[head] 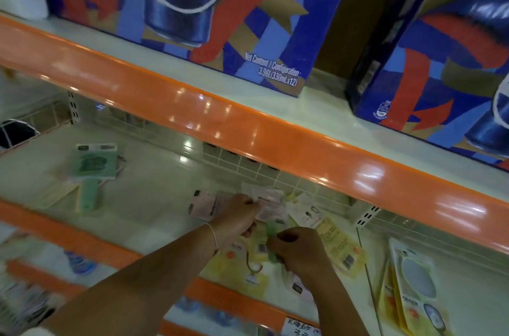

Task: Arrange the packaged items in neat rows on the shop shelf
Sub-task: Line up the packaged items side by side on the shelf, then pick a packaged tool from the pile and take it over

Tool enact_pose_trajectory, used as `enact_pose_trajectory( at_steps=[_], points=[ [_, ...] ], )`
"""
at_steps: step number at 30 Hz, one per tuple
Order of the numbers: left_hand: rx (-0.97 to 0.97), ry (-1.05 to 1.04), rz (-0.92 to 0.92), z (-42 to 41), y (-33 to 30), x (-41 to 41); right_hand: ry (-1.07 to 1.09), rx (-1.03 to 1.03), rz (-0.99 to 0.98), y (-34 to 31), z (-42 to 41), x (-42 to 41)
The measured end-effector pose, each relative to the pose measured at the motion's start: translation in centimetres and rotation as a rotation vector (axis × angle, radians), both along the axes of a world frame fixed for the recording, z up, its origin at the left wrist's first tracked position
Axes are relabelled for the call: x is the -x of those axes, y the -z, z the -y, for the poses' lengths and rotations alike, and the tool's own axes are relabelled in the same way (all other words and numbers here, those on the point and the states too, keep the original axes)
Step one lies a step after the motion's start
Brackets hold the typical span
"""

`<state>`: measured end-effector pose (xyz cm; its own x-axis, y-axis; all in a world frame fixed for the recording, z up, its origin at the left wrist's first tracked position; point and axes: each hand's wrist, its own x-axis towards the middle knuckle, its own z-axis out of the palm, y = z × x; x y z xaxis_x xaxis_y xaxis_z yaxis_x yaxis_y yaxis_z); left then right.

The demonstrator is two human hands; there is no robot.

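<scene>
Mostly blurred head view. Left hand (237, 218) pinches a pink packet (271, 207); right hand (298, 249) curls round a green item (271, 231), details unreadable. Yellow packets (337, 243) lie loose on the middle shelf (154, 192); green packet (92, 163) at 9 o'clock. Cola carton (192, 5) above reads "3.96L(330mLx12)".

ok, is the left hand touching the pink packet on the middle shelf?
Touching. The head view shows the left hand with its fingers curled over the edge of the pink packet, no gap visible between them.
</scene>
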<state>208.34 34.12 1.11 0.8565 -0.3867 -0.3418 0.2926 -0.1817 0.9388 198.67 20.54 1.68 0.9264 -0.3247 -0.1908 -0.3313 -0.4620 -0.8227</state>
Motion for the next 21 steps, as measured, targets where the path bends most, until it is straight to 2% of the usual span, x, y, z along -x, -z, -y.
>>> enact_pose_trajectory(
  at_steps=[5, 11, 17, 18, 21],
  points=[
    [0.014, -0.162, 0.005, -5.8, 0.9, -2.1, -0.054, -0.065, -0.04, 0.8, -5.7, -2.5],
    [-0.006, -0.314, -0.045, -13.8, 1.5, -3.3, -0.15, -0.339, -0.185, 2.1, -13.3, -5.4],
    [-0.225, -0.493, 0.064, -21.0, 2.7, -3.8, -0.14, -0.348, -0.158, 3.9, -20.1, -7.6],
    [-0.302, -0.507, 0.137, -22.1, 2.7, -3.8, -0.148, -0.334, -0.15, 4.0, -21.0, -8.0],
    [-0.467, -0.546, 0.178, -25.3, 1.9, -3.9, -0.19, -0.311, -0.14, 4.2, -23.4, -9.6]
  ],
)
